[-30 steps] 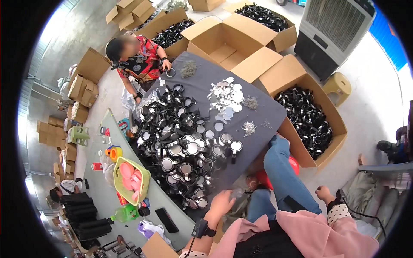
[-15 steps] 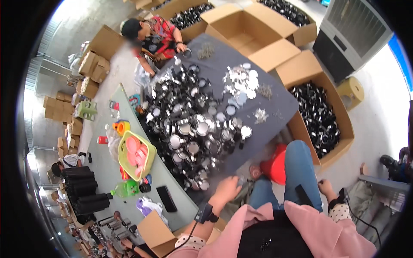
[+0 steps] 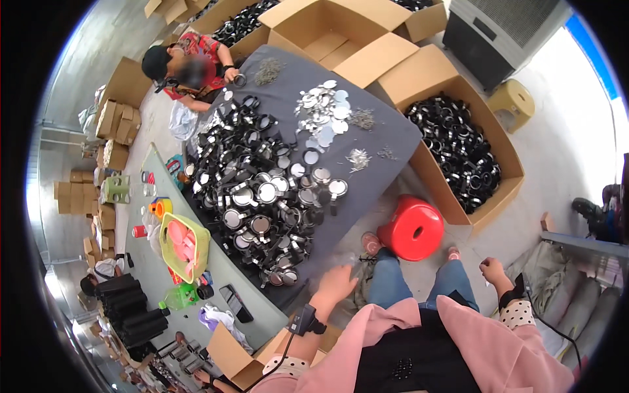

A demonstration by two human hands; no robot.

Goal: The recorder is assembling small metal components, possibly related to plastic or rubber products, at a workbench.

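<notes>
My left hand (image 3: 337, 283) is just off the near corner of the dark cloth-covered table (image 3: 367, 196). Its fingers are apart and hold nothing that I can see. On the table lies a large heap of black ring-shaped parts with handles (image 3: 252, 190), many with round silver discs. Loose silver discs (image 3: 321, 114) and a small pile of thin metal pins (image 3: 358, 159) lie farther right. My right hand (image 3: 493, 270) hangs beside my right leg with fingers curled in, no object showing in it. A red stool (image 3: 413, 229) stands in front of my legs.
An open carton (image 3: 504, 157) full of black rings stands right of the table; another open carton (image 3: 321, 33) is behind it. Across the table a co-worker (image 3: 196, 65) holds a black ring. On the left, a green-topped table (image 3: 255, 308) bears a basket (image 3: 203, 245), bottle and phone.
My legs have shifted back from the red stool, whose seat now shows fully. The table and its heap sit farther left in view. Both my hands stay low, close to my body.
</notes>
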